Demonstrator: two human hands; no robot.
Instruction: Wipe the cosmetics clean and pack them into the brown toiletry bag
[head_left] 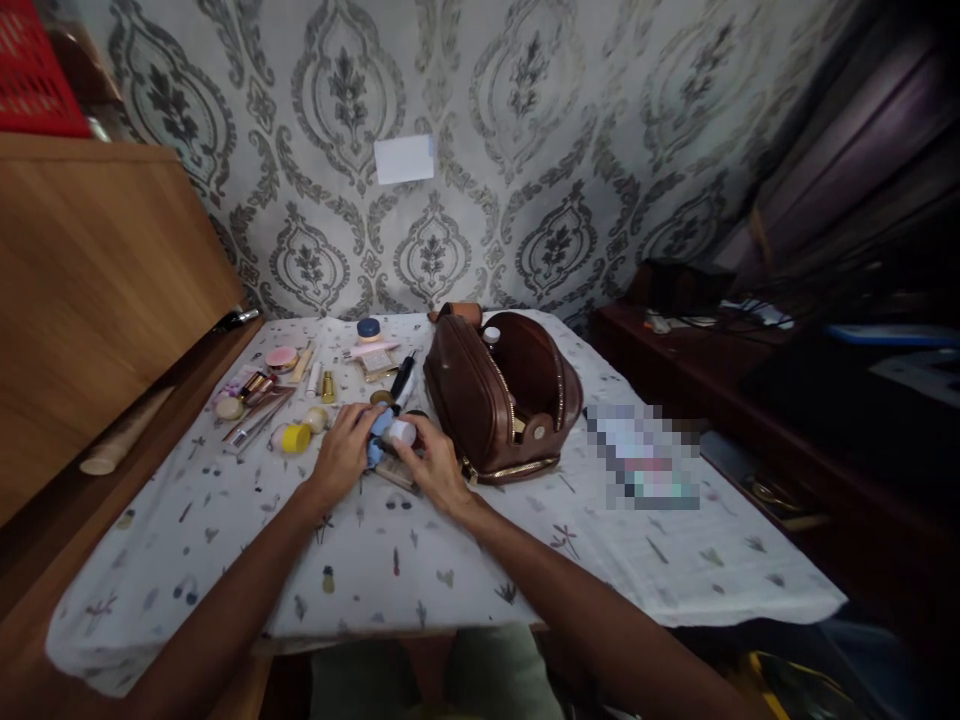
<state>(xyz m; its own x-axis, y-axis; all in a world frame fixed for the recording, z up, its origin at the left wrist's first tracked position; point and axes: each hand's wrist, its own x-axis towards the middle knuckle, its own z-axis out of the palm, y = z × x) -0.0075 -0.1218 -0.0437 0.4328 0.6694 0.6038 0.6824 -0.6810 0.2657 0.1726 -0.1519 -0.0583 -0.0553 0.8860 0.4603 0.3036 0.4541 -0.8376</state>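
Note:
My left hand [345, 447] is closed on a crumpled blue cloth [376, 450]. Pinched in the fingers of my right hand [436, 466] is a small white-capped bottle [402, 432], which touches the cloth. Just right of my hands sits a brown cosmetic bag [463, 392], unzipped, with a white-capped bottle [491, 337] showing inside. Under my hands lies a flat, clear-looking case [397, 472], partly covered. Left of my left hand are a yellow-capped jar [295, 438] and a pale round container [316, 419]. A black tube [403, 376] lies beyond the hands.
More cosmetics spread over the back left of the patterned tablecloth [360, 590], among them a pink compact [282, 359] and a blue-lidded jar [368, 329]. A blurred-out flat object [643, 455] lies to the right. A wooden cabinet [105, 300] borders the left side.

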